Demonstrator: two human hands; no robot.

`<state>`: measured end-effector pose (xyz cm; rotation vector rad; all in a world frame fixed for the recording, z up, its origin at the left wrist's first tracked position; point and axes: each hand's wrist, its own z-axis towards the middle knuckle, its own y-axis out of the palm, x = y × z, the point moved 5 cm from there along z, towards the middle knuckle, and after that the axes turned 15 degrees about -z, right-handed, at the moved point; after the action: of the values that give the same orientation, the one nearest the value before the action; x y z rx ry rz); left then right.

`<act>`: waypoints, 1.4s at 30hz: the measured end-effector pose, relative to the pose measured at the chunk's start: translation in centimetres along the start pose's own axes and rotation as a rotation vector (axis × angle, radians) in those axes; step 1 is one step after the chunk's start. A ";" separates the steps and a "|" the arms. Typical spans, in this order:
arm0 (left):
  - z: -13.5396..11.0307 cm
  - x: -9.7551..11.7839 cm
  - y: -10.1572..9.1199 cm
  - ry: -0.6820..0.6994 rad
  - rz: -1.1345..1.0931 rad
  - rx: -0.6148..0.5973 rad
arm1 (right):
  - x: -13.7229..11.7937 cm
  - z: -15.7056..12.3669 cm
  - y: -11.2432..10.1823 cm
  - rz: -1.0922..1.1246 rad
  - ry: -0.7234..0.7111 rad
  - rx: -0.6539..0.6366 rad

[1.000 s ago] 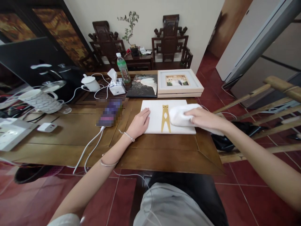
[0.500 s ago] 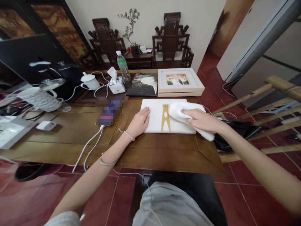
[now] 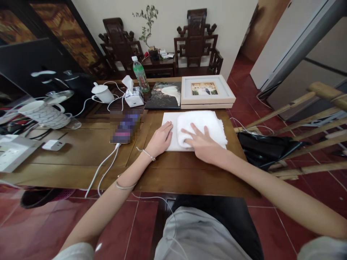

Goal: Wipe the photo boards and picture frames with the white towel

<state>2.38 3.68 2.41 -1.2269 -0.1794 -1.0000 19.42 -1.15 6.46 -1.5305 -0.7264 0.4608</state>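
Observation:
A white board (image 3: 169,144) lies on the wooden table in front of me. My left hand (image 3: 159,139) rests flat on its left edge, fingers stretched out and holding nothing. Spread over most of the board is a folded white cloth (image 3: 211,122). On top of it my right hand (image 3: 203,144) presses with fingers apart, not gripping it. The gold cat-shaped piece seen on the board before is hidden from view, where the cloth now lies.
Behind the board are a light picture frame (image 3: 230,98) and a dark picture with a white bird (image 3: 170,92). A bottle (image 3: 141,76), tissue box (image 3: 134,98), lidded cup (image 3: 104,94), patterned mug (image 3: 40,115) and blurred-out phone (image 3: 124,128) stand or lie leftward. Charging cables (image 3: 104,168) hang over the front edge.
My right hand has moved left with the cloth, which now lies spread over the gold piece's place. Its fingers have gone from gripping the cloth to spread out. My left hand stays put.

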 end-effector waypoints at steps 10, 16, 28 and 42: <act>0.1 0.1 -0.1 -0.012 0.006 -0.014 | -3.6 -4.2 -1.2 0.003 -0.147 0.017; 0.0 0.0 0.0 -0.009 0.007 -0.009 | 0.8 1.2 -1.0 0.001 -0.004 0.036; 0.1 -0.1 0.0 -0.006 -0.004 -0.008 | -0.9 2.2 -0.4 -0.062 0.062 0.024; 0.1 0.0 -0.1 -0.009 0.003 -0.016 | -4.1 -3.2 -1.7 0.127 -0.111 -0.053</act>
<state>2.35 3.76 2.46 -1.2457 -0.1771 -0.9956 18.35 -6.34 7.92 -1.6162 -0.7346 0.6303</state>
